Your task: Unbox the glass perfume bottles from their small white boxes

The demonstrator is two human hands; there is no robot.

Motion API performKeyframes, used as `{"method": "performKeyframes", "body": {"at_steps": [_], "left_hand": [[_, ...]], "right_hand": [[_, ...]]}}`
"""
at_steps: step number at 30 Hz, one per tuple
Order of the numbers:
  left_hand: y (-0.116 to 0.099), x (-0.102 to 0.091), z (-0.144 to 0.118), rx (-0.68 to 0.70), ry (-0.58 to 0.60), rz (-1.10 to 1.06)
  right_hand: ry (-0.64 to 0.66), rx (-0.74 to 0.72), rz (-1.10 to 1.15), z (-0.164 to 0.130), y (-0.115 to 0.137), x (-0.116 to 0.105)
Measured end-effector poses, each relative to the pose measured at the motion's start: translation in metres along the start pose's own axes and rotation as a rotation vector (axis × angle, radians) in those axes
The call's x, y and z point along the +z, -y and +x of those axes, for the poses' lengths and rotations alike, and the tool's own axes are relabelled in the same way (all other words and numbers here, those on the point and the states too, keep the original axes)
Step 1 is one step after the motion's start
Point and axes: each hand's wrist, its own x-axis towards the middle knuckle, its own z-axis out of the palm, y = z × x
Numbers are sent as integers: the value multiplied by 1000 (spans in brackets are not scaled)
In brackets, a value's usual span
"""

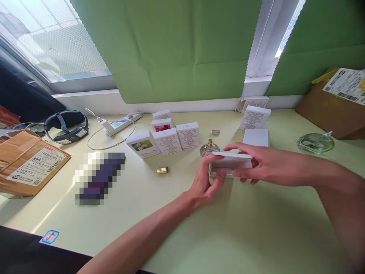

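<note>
A small white box (232,163) with an open side facing me is between my two hands. My left hand (207,180) grips its left end, thumb on the near edge and fingers behind. My right hand (256,163) is closed around the box's right end, with its index finger stretched over the top edge. Just behind the box stands a glass perfume bottle (205,149) with a gold nozzle, partly hidden by my left hand. To the left lies a gold cap (162,170). Farther back is a silver cap (216,132).
Several white printed boxes (168,141) stand left of centre. A plain white box (256,137) sits behind my right hand. At right is a clear glass bottle (316,144) near a cardboard carton (327,106). A pixelated dark object (102,179), power strip (122,123) and parcel (31,163) are at left.
</note>
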Motion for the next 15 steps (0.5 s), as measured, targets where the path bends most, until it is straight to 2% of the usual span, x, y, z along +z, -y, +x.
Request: {"method": "performKeyframes", "body": {"at_steps": [6, 8, 10, 12, 15], "left_hand": [[2, 0, -3, -184, 39, -99], [3, 1, -4, -190, 38, -119], [3, 3, -4, -103, 13, -80], [2, 6, -5, 41, -22, -11], [2, 9, -6, 197, -64, 34]], "right_hand": [[63, -13, 93, 7, -5, 2], [67, -15, 96, 7, -6, 2], [74, -16, 71, 5, -9, -3], [128, -12, 46, 1, -16, -12], [194, -77, 105, 2, -32, -29]]}}
